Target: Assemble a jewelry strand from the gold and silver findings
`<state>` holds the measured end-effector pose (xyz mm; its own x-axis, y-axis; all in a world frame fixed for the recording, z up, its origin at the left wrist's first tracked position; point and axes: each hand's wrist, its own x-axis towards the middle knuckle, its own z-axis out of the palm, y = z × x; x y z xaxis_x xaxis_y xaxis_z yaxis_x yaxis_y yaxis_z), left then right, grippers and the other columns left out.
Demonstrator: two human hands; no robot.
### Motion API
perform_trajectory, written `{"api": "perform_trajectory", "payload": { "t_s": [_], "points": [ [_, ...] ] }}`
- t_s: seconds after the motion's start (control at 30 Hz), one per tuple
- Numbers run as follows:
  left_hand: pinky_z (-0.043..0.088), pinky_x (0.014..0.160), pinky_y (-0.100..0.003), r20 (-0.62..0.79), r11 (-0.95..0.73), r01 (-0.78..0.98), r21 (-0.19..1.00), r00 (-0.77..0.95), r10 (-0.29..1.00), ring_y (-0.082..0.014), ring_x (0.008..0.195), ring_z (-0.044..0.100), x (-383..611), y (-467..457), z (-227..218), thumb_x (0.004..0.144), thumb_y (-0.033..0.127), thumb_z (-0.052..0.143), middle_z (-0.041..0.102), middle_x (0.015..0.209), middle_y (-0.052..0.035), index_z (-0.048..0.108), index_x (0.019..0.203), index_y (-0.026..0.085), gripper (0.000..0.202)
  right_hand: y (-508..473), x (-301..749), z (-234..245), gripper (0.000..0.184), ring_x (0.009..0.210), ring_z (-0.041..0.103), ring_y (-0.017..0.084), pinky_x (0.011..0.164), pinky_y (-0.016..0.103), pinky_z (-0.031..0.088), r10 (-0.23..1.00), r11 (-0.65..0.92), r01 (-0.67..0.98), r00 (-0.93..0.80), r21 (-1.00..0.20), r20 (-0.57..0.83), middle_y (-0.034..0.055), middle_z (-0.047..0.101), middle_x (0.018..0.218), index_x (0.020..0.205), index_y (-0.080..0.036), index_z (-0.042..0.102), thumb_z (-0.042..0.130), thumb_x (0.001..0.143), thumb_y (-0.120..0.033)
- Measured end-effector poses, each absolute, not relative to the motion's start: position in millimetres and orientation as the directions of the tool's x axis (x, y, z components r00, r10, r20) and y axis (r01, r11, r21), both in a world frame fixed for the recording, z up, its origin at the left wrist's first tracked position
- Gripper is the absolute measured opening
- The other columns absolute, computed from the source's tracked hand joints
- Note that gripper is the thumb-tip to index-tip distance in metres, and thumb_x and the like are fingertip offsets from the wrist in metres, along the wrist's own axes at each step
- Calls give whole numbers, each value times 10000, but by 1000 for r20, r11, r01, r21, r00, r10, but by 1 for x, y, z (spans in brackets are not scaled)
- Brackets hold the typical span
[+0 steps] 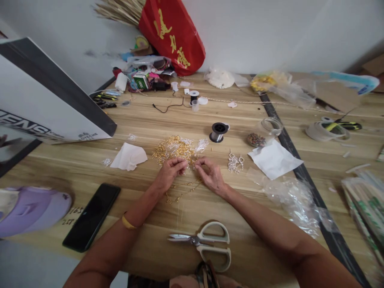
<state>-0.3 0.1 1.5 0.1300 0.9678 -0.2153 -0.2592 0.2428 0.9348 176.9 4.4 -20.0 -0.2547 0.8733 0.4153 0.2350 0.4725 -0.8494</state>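
Observation:
My left hand (169, 174) is closed in a pinch at the near edge of a pile of gold and silver chain pieces (177, 148). What its fingertips hold is too small to make out. Close beside it, my right hand (210, 174) pinches thumb against forefinger, and a thin gold chain (186, 184) seems to run up to it. That chain lies in a loose loop on the wooden table (144, 216) below both hands. Scissors with white handles (199, 242) rest near the front edge, blades pointing left. A small heap of silver links (235, 163) lies right of my right hand.
Behind the pile stands a wire spool (218, 133). To the right are a glass jar of beads (262, 136), a white paper (276, 159) and clear plastic bags (297, 200). On the left are a phone (91, 218), a purple object (39, 210) and a large box (54, 100).

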Motion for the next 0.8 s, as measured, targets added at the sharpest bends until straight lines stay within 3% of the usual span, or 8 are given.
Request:
{"api": "perform_trajectory", "payload": {
  "t_s": [0.43,0.8],
  "points": [
    [440,558,-206,-314,377,-367,851,220,924,-79,564,567,4,0,1,588,276,820,646,617,-10,668,713,103,261,2,178,-17,115,743,601,178,706,321,486,824,548,256,-328,-797,461,53,637,785,856,-197,578,500,890,-274],
    [503,630,-254,-306,344,-370,863,157,939,-118,611,631,0,2,-2,533,188,828,700,664,-34,674,690,113,232,2,178,-17,121,738,600,178,702,319,488,832,534,257,-327,-805,447,49,636,783,848,-199,585,503,889,-279]
  ]
}}
